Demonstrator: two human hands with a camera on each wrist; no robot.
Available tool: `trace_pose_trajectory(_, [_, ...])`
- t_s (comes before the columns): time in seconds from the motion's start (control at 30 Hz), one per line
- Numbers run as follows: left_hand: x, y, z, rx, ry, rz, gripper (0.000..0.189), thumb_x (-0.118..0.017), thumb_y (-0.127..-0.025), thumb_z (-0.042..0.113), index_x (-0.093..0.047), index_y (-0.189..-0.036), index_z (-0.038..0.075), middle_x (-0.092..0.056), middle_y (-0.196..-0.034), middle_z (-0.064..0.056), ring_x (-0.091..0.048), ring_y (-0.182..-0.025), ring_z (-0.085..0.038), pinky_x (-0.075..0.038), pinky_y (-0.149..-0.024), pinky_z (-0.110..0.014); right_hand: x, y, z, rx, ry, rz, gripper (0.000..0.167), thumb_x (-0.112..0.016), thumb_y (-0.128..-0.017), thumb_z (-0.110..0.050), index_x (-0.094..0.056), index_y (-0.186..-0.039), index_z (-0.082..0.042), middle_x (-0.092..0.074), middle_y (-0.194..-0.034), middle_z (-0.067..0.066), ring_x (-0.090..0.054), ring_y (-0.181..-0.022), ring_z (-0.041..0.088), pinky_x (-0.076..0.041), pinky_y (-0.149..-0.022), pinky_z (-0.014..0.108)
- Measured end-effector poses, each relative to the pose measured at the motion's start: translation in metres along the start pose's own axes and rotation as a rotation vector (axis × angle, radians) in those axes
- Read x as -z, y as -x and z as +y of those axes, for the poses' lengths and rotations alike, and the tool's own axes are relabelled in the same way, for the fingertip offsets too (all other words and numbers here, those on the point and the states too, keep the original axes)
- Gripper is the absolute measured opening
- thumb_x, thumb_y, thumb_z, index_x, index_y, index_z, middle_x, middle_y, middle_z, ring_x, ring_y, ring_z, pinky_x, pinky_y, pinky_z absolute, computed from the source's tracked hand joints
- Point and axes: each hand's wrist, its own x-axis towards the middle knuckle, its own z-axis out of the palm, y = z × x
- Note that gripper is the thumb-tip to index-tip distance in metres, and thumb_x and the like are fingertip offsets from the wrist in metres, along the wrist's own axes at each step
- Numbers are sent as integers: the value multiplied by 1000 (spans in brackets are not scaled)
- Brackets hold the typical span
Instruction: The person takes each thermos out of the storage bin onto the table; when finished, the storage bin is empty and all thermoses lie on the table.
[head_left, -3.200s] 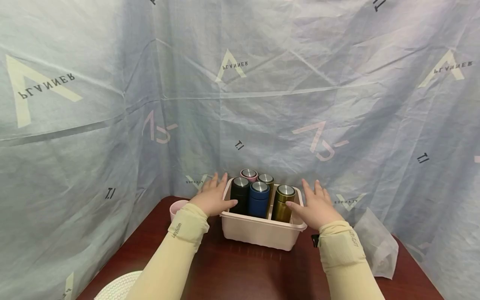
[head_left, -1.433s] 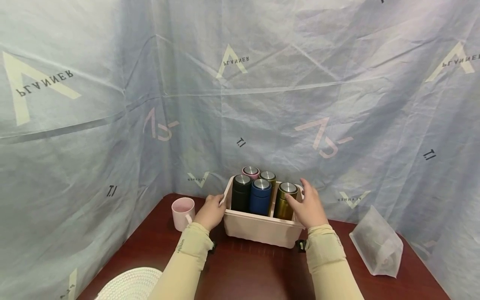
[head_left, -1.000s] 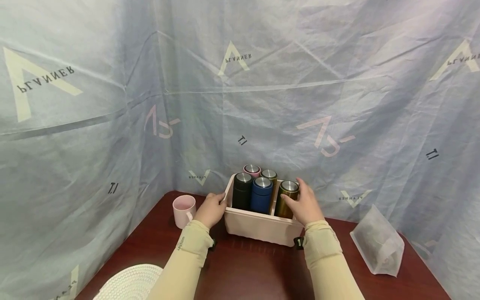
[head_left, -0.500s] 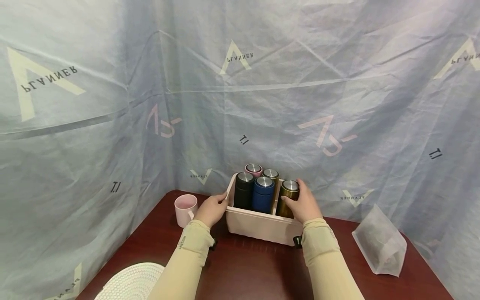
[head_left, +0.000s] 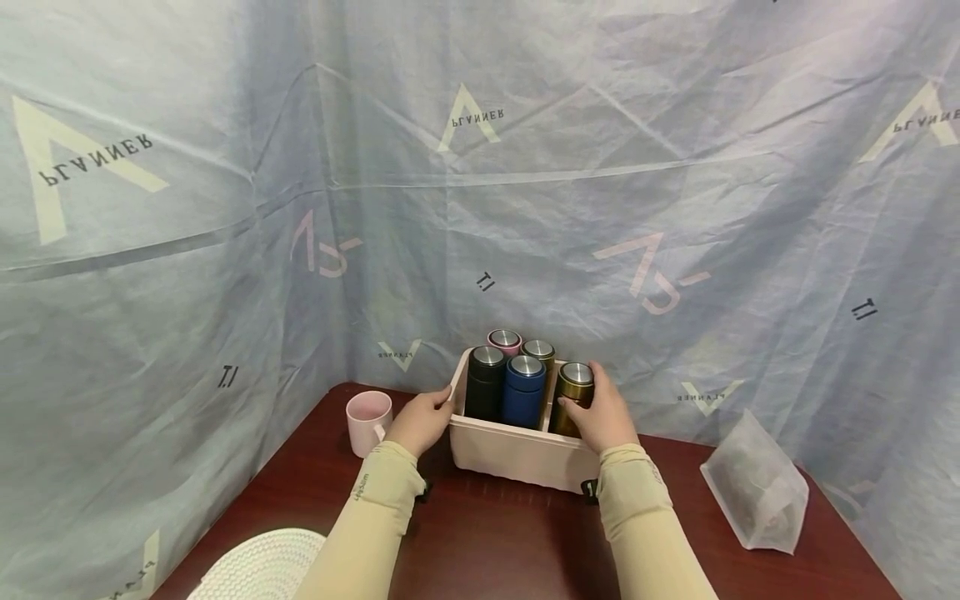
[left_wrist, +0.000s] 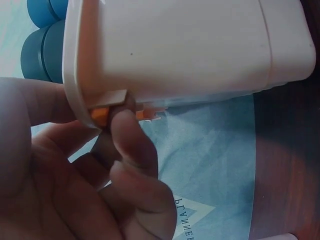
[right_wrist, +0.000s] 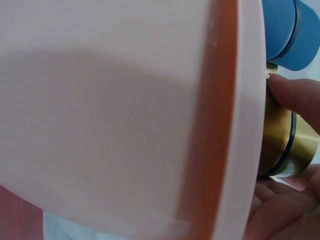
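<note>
Nearest, white woven mat (head_left: 258, 567) on the tabletop (head_left: 510, 542). Beyond, pale pink bin (head_left: 517, 454), rim pinched by the left hand (head_left: 422, 421); upright in its right compartment, gold bottle (head_left: 575, 392) clasped by the right hand (head_left: 609, 412), seemingly secured, not yet lifted. Behind, pink bottle (head_left: 504, 343), untouched.

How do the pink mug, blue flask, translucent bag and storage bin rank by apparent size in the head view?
1. Storage bin
2. Translucent bag
3. Pink mug and blue flask: too alike to rank

Gap btwn bin (head_left: 517, 454) & bag (head_left: 757, 487), part-blocked by R sleeve (head_left: 637, 492).
</note>
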Motion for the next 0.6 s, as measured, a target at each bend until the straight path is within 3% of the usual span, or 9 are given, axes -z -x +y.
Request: trace_pose_trajectory(0.6, [1, -1, -4, -7, 34, -29, 46, -53, -102, 36, -54, -144, 19, -54, -143, -7, -49, -132, -29, -38, -109, -48, 1, 6, -7, -3, 18, 19, 88, -74, -90, -26, -23, -156, 1, -45, -142, 33, -52, -120, 51, -41, -100, 59])
